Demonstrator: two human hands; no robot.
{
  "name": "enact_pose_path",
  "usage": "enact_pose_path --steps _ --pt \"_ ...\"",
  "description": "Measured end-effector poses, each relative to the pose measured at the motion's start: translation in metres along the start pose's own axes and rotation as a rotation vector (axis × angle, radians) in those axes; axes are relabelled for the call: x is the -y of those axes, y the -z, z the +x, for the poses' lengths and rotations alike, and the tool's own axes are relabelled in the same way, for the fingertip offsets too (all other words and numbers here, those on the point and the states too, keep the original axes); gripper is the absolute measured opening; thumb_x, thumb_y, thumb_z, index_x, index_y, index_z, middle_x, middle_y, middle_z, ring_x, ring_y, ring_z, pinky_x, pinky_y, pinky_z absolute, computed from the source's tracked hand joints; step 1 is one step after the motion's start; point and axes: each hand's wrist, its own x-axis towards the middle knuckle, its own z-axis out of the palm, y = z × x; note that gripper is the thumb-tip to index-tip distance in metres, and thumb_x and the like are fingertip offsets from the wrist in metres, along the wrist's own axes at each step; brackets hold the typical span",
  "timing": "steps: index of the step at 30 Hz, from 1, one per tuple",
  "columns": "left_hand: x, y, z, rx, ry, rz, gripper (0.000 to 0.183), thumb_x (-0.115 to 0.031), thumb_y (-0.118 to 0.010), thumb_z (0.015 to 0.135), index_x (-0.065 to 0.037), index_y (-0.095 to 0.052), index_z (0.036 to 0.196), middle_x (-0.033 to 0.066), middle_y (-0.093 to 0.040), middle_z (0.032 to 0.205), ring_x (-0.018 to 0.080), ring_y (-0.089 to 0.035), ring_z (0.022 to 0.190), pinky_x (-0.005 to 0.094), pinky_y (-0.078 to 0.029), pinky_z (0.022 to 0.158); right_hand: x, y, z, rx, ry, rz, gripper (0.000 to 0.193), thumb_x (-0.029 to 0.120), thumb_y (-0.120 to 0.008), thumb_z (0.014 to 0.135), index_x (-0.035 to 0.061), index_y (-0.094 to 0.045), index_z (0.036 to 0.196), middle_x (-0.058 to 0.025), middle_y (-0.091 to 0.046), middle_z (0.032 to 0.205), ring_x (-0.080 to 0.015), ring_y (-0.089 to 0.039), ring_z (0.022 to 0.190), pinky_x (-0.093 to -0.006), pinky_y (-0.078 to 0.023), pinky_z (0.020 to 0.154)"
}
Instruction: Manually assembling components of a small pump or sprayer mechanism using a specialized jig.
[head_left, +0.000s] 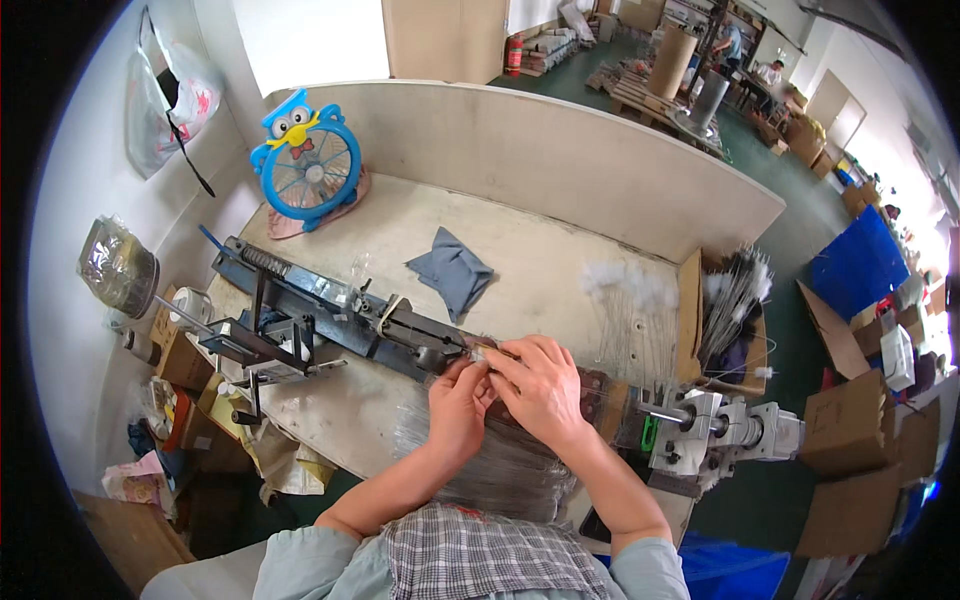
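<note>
My left hand [459, 408] and my right hand [541, 388] meet at the near end of a long dark metal rail fixture [340, 310]. The fingers of both are pinched together around something small and pale that I cannot make out. A dark round knob [430, 359] on the fixture sits just left of my left fingertips. Below my hands, a thick layer of thin, straight wires [500, 465] lies along the table's near edge. Beyond the rail rests a folded grey cloth [452, 272].
A blue cartoon-shaped fan [312, 172] stands at the back left. At the right are white-tipped wires [630, 300], an open carton [690, 318] of wires and a metal clamp machine [725, 430]. A crank mechanism [255, 345] juts out at the left. A low partition [560, 150] borders the far side.
</note>
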Motion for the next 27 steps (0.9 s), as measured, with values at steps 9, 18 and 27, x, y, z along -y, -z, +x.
enact_pose_path --steps 9,18,27 --pt "0.0 0.0 -0.003 -0.011 0.029 -0.075 0.014 -0.011 -0.052 0.091 -0.004 -0.058 0.101 0.004 -0.063 0.096 0.013 -0.062 0.086 0.028 -0.049 0.077 0.011 -0.003 -0.001 -0.059 -0.131 -0.017 0.033 0.014 -0.074 0.066 0.0096 -0.068 0.097 -0.0021 -0.063 0.093 -0.0223 -0.058 0.09 -0.0355 -0.045 0.076" --pt "0.001 0.0 -0.001 0.027 0.007 0.003 0.012 -0.01 -0.054 0.089 -0.004 -0.058 0.098 0.006 -0.063 0.096 0.0157 -0.062 0.088 0.0297 -0.049 0.078 0.005 -0.003 -0.011 -0.123 -0.107 -0.137 0.025 0.018 -0.073 0.07 0.0146 -0.069 0.094 0.0014 -0.061 0.093 -0.0186 -0.056 0.09 -0.0338 -0.041 0.077" --pt "-0.001 -0.005 -0.002 0.026 0.02 0.009 0.016 -0.008 -0.054 0.09 -0.001 -0.056 0.104 0.0068 -0.063 0.098 0.0154 -0.062 0.087 0.0305 -0.05 0.078 -0.001 0.004 -0.01 -0.094 -0.064 -0.11 0.02 0.018 -0.072 0.071 0.0168 -0.07 0.09 0.0021 -0.062 0.091 -0.0188 -0.056 0.092 -0.0349 -0.042 0.077"
